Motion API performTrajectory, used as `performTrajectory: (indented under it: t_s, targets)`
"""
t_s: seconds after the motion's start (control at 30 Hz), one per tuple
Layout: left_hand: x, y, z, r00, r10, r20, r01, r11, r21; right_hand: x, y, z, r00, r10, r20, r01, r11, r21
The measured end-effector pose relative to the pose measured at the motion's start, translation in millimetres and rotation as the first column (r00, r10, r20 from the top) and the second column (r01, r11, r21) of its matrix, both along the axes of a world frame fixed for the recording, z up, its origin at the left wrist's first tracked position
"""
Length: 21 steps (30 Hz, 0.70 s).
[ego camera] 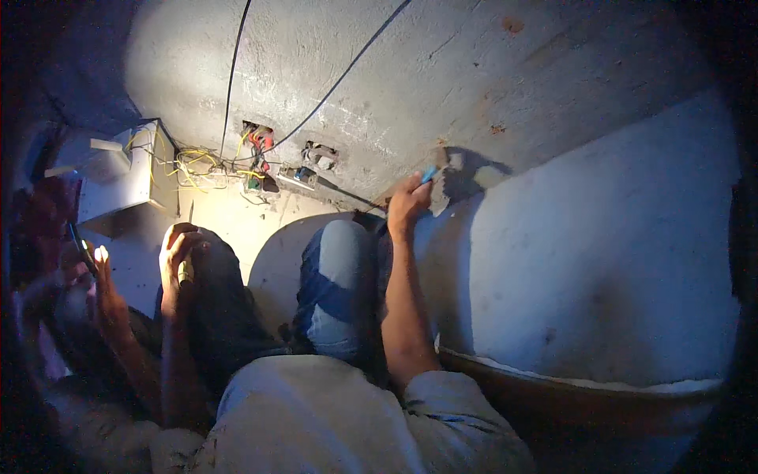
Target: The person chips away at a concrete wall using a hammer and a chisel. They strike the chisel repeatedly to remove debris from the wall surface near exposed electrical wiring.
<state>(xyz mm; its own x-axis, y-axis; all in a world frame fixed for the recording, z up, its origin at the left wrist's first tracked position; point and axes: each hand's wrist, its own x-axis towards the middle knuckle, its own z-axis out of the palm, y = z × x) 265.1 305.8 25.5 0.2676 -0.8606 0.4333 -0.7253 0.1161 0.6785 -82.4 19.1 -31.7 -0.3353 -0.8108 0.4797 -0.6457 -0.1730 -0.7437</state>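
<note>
My left hand (176,249) rests by my left knee and grips a screwdriver; its pale yellow handle (185,272) shows below the fingers and a thin shaft (191,211) points up. In my right hand (410,201), raised beside a broken patch at the wall corner, is a small blue object (429,174) whose kind I cannot tell. Ahead of me, a wall box opening (258,135) spills red, yellow and black wires (204,159). A second box opening (320,155) lies to its right. Below it is an electrical switch or socket unit (298,176).
A white box (133,172) stands at the left. Two dark cables (349,70) run up the rough wall (450,77). Another person's hand (102,266) is at the far left, beside a lit phone (82,247). A pale wall (592,260) stands on the right.
</note>
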Motion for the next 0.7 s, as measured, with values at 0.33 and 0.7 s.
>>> performTrajectory:
  t_s: [0.33,0.7]
  targets:
    - [8.0,-1.1,-17.7,0.999,0.008,0.045,-0.006,0.999,-0.032,0.8,2.7,6.8,0.999,0.024,0.023,-0.024,0.999,0.021]
    - [15.2,-3.7,-26.1,0.999,-0.043,-0.007,0.042,0.996,-0.084,6.2,-8.9,25.6,0.999,0.03,0.027,-0.028,0.997,-0.077]
